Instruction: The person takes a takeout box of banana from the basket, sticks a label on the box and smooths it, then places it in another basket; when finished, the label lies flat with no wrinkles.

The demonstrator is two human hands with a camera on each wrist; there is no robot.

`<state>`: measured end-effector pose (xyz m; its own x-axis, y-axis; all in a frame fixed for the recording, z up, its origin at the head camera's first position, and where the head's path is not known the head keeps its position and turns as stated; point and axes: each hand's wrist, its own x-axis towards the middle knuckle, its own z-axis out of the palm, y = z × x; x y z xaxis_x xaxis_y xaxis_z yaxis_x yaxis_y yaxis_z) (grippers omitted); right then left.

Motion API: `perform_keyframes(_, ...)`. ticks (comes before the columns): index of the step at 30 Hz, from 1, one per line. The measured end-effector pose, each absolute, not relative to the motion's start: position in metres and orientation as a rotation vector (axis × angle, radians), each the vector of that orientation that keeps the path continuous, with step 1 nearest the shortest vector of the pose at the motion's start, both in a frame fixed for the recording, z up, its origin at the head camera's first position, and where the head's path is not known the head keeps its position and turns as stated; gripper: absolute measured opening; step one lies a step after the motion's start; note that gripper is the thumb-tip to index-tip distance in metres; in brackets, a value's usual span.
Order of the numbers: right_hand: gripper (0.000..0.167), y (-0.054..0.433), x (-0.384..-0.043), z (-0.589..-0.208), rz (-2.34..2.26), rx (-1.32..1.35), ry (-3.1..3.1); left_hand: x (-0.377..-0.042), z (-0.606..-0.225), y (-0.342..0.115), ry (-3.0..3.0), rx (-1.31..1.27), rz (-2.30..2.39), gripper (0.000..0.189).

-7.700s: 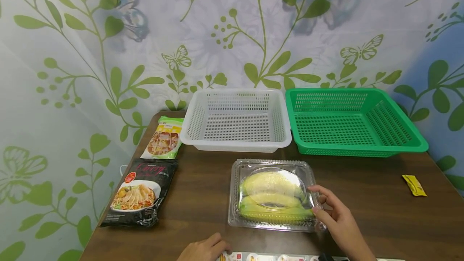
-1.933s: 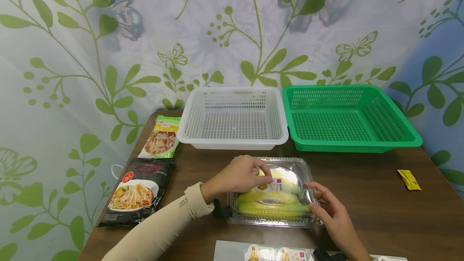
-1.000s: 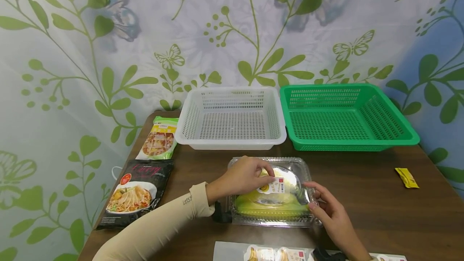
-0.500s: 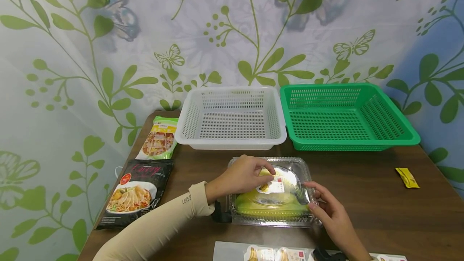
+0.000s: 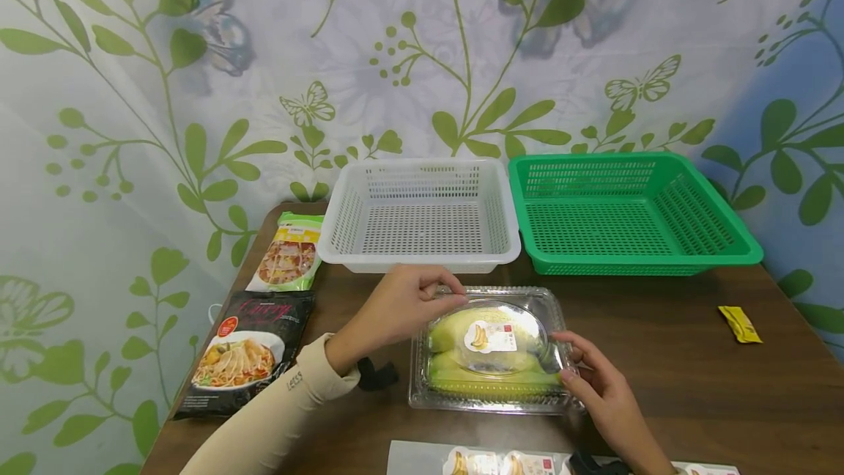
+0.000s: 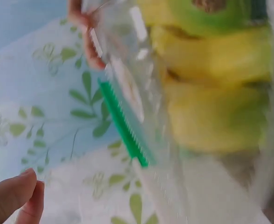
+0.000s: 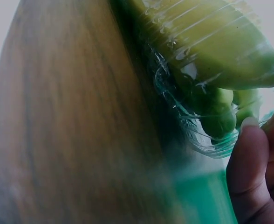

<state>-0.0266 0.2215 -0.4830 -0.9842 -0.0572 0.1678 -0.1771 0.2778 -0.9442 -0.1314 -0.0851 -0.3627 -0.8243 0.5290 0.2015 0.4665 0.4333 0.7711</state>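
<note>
A clear plastic clamshell box (image 5: 488,407) of yellow-green bananas (image 5: 455,383) lies on the table with its lid down. On the lid's top is a white banana sticker (image 5: 491,337), flat and level. My right hand (image 5: 601,380) holds the box's right edge between thumb and fingers. The right wrist view shows its fingertips at the clear wall beside the banana ends (image 7: 218,121). Over the box's upper-left corner is my left hand (image 5: 398,306), fingers loosely bent, off the sticker. Nothing shows between its thumb and finger (image 6: 30,200) in the left wrist view.
A strip of banana stickers (image 5: 501,462) lies at the near edge. White (image 5: 422,267) and green (image 5: 646,268) baskets stand behind the box. Two food packs, a black noodle bag (image 5: 247,358) and a green-edged pouch (image 5: 286,262), are at left; a small yellow packet (image 5: 740,324) is at right.
Earlier my left hand was at the sticker strip, then set a sticker on the lid. It has now let go and drawn back up and left. My right hand stays on the box's edge.
</note>
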Motion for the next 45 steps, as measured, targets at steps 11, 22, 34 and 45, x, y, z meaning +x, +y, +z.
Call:
perform_keyframes(11,0.045,0.224,-0.025,-0.485,1.796,0.203,-2.446,-0.119,-0.38,-0.131,2.634,0.766,1.572,0.016)
perform_keyframes(22,0.045,0.224,-0.025,-0.483,1.754,0.217,-2.461,-0.096,-0.424,-0.151,2.71,0.591,1.525,0.028)
perform_keyframes(34,0.062,0.233,-0.027,-0.482,1.606,0.31,-2.532,-0.08,-0.451,-0.144,2.672,0.548,1.423,0.056)
perform_keyframes(45,0.048,0.251,-0.03,-0.46,1.519,0.254,-2.632,-0.075,-0.457,-0.135,2.527,0.495,1.368,0.077)
